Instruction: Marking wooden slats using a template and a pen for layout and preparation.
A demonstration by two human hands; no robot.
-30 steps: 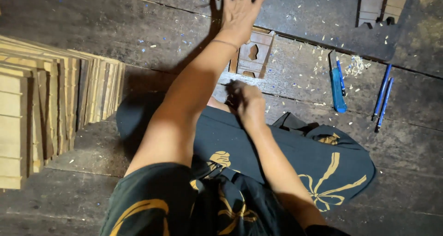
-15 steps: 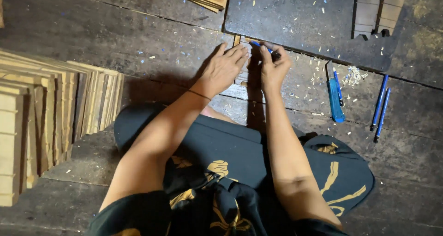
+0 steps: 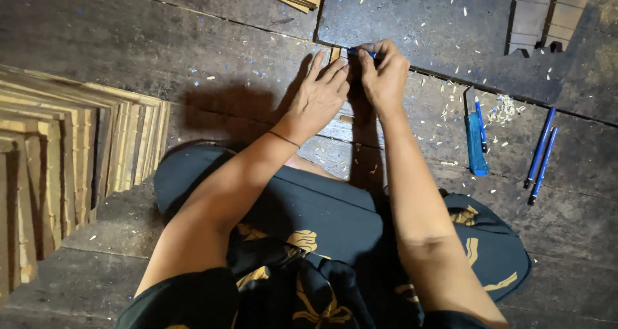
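Dark worn plank floor strewn with pale shavings, harshly lit.

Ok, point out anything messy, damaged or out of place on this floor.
Pale wood shavings are scattered over the dark floorboards, thickest beside the blue knife to the right of the right hand. Nothing looks broken or tipped.

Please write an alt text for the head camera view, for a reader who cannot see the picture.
Seen from above, a seated person's left hand presses flat on a small wooden piece on a dark plank floor, while the right hand grips a blue tool against it. A stack of wooden slats stands to the left; a blue cutter and two blue pens lie to the right.
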